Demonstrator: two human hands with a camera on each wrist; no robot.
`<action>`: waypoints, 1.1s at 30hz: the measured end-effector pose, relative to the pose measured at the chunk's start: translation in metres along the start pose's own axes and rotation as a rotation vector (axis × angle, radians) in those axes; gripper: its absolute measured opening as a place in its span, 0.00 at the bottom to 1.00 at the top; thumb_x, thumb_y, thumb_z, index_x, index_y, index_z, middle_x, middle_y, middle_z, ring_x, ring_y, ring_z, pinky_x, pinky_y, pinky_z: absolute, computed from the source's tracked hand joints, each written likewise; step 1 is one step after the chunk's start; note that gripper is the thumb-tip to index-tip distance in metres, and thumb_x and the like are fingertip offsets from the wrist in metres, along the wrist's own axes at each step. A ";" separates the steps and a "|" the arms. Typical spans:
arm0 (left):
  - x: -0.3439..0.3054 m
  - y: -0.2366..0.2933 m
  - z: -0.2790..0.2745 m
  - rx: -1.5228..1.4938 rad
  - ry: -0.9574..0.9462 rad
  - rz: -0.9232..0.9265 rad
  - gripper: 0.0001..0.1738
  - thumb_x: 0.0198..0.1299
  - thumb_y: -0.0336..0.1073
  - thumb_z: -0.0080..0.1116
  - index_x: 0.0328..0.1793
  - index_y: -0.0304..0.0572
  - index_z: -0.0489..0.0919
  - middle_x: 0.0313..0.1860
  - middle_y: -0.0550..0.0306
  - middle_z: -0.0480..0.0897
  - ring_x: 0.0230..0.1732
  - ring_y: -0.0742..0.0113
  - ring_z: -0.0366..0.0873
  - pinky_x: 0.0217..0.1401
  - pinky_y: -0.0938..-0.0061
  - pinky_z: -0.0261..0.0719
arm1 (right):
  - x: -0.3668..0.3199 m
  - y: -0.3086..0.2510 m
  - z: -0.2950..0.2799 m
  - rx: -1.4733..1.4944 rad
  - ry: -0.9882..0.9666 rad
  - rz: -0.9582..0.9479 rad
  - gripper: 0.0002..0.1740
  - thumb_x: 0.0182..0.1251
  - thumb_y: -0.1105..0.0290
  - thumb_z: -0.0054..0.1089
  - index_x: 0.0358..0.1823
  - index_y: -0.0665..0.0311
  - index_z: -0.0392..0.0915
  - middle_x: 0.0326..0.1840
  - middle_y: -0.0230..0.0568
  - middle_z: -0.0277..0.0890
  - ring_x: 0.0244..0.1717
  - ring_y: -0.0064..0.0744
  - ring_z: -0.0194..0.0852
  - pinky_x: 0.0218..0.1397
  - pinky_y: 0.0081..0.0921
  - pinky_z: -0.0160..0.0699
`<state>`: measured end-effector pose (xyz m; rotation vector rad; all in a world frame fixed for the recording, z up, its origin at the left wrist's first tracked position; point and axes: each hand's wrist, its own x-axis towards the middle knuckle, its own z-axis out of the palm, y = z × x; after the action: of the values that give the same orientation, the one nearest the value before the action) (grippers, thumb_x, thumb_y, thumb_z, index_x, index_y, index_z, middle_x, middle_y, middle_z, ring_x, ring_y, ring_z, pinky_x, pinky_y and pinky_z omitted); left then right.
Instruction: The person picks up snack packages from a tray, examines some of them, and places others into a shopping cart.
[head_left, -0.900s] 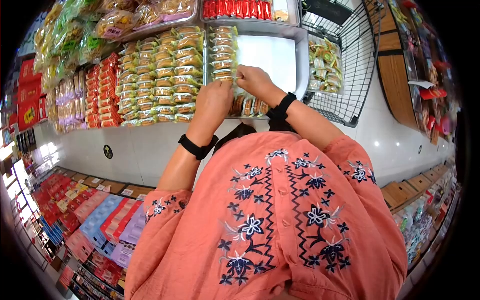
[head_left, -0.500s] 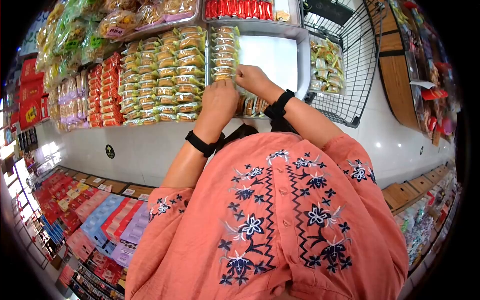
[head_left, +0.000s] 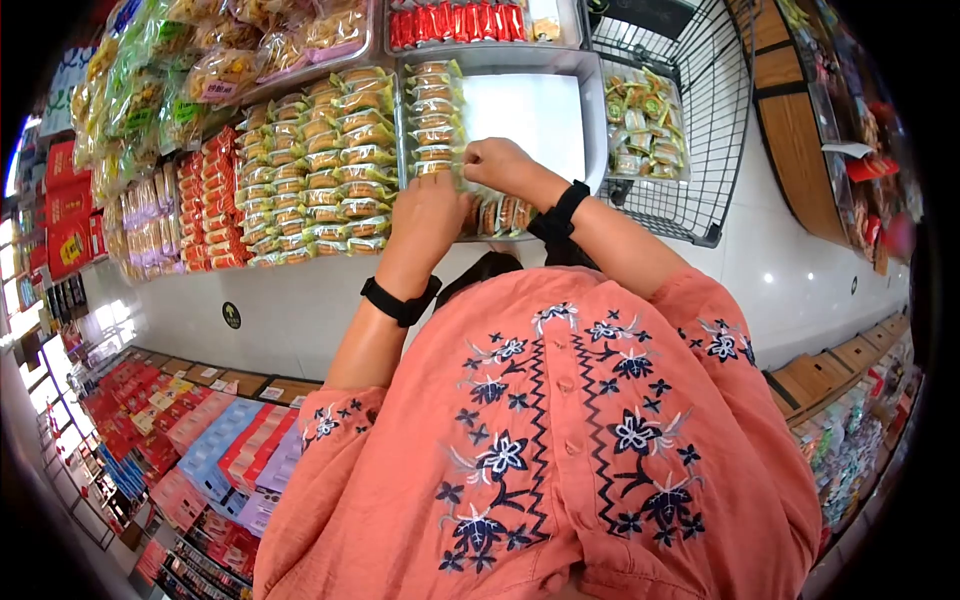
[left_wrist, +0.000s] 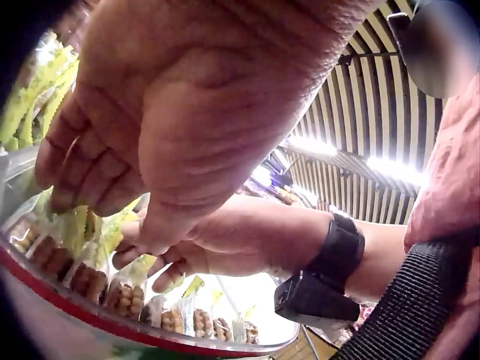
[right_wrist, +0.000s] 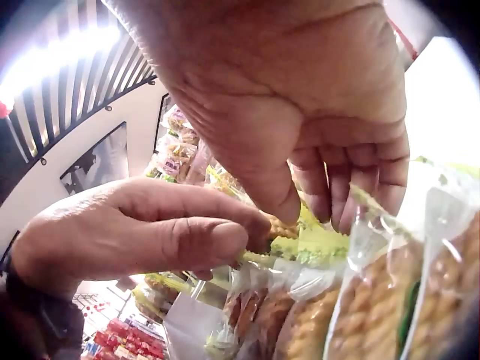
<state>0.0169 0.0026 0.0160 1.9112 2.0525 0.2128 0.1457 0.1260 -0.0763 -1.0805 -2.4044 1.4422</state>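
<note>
Wrapped biscuits (head_left: pixel 433 120) stand in a column along the left side of a clear tray (head_left: pixel 592 120). At the column's near end the left hand (head_left: pixel 428 215) has its fingers bent over the packets. Close on its right, the right hand (head_left: pixel 502 168) curls its fingers beside the same column. Seen from the right wrist, the right hand (right_wrist: pixel 300 112) pinches a yellow-green wrapper edge (right_wrist: pixel 322 244), and the left hand (right_wrist: pixel 135 232) lies against the same packets. A row of upright biscuits (left_wrist: pixel 124 296) lines the tray's near edge below both hands in the left wrist view; some fingertips are hidden by wrappers.
Left of the tray are stacked biscuits (head_left: pixel 320 165) and red packets (head_left: pixel 210 205); behind it, a tray of red sticks (head_left: pixel 455 22). A shopping cart (head_left: pixel 705 130) stands right, beside a bag of packets (head_left: pixel 645 125). White lining (head_left: pixel 525 110) shows inside the tray.
The head view has shifted slightly, so the trays appear a little lower and further left. Both hands remain at the near end of the column, with only slight finger movement.
</note>
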 end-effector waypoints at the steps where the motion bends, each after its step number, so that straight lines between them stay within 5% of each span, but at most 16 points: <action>1: 0.000 0.000 0.000 -0.013 0.003 0.001 0.18 0.63 0.40 0.63 0.49 0.31 0.79 0.39 0.37 0.84 0.43 0.40 0.82 0.48 0.52 0.80 | -0.002 0.001 -0.004 0.012 -0.005 -0.005 0.14 0.59 0.60 0.64 0.35 0.64 0.85 0.35 0.53 0.85 0.40 0.54 0.84 0.47 0.44 0.81; 8: -0.001 0.005 -0.008 -0.071 0.010 -0.003 0.18 0.64 0.39 0.63 0.53 0.33 0.81 0.43 0.39 0.84 0.46 0.40 0.81 0.48 0.53 0.79 | -0.017 0.000 -0.029 0.092 -0.023 -0.027 0.16 0.64 0.61 0.64 0.42 0.68 0.84 0.36 0.49 0.86 0.38 0.43 0.85 0.45 0.34 0.81; 9: -0.001 0.005 -0.007 -0.110 0.116 0.059 0.12 0.61 0.37 0.64 0.43 0.35 0.80 0.37 0.40 0.83 0.41 0.39 0.80 0.44 0.50 0.77 | -0.019 0.000 -0.033 0.132 -0.022 -0.021 0.16 0.64 0.61 0.64 0.42 0.69 0.84 0.36 0.49 0.86 0.37 0.42 0.85 0.44 0.33 0.81; 12: 0.004 0.007 -0.008 -0.106 0.108 0.039 0.12 0.61 0.37 0.64 0.43 0.34 0.80 0.37 0.40 0.83 0.42 0.39 0.80 0.45 0.50 0.77 | -0.027 -0.004 -0.055 0.318 -0.032 0.025 0.14 0.66 0.63 0.63 0.42 0.68 0.84 0.32 0.41 0.84 0.35 0.30 0.81 0.41 0.30 0.80; 13: 0.005 0.008 -0.010 -0.039 0.020 -0.024 0.15 0.66 0.38 0.61 0.54 0.37 0.81 0.49 0.42 0.84 0.50 0.41 0.81 0.51 0.57 0.79 | -0.035 -0.017 -0.075 0.404 -0.072 0.096 0.14 0.68 0.62 0.62 0.44 0.67 0.84 0.33 0.36 0.84 0.34 0.23 0.79 0.39 0.26 0.80; 14: 0.008 0.014 -0.012 -0.089 0.049 -0.020 0.15 0.66 0.37 0.61 0.54 0.37 0.81 0.48 0.42 0.85 0.49 0.41 0.81 0.51 0.57 0.79 | -0.036 -0.011 -0.082 0.519 -0.083 0.108 0.15 0.69 0.61 0.62 0.46 0.67 0.83 0.36 0.35 0.84 0.36 0.22 0.81 0.38 0.24 0.81; 23: 0.049 0.080 -0.015 -0.565 0.077 -0.046 0.10 0.70 0.34 0.59 0.49 0.34 0.81 0.41 0.45 0.84 0.40 0.53 0.83 0.45 0.66 0.80 | -0.070 0.071 -0.203 0.850 0.438 0.190 0.17 0.73 0.62 0.62 0.50 0.70 0.80 0.43 0.40 0.84 0.39 0.24 0.83 0.42 0.22 0.83; 33: 0.083 0.124 0.009 -0.637 -0.050 -0.153 0.11 0.71 0.36 0.59 0.50 0.34 0.82 0.40 0.49 0.86 0.34 0.63 0.82 0.40 0.72 0.80 | -0.111 0.252 -0.213 0.921 0.641 0.718 0.23 0.72 0.68 0.58 0.63 0.73 0.71 0.52 0.46 0.78 0.46 0.37 0.85 0.41 0.26 0.86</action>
<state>0.1330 0.0951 0.0369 1.3510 1.7918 0.6795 0.4515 0.2791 -0.1425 -1.7686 -0.7580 1.6944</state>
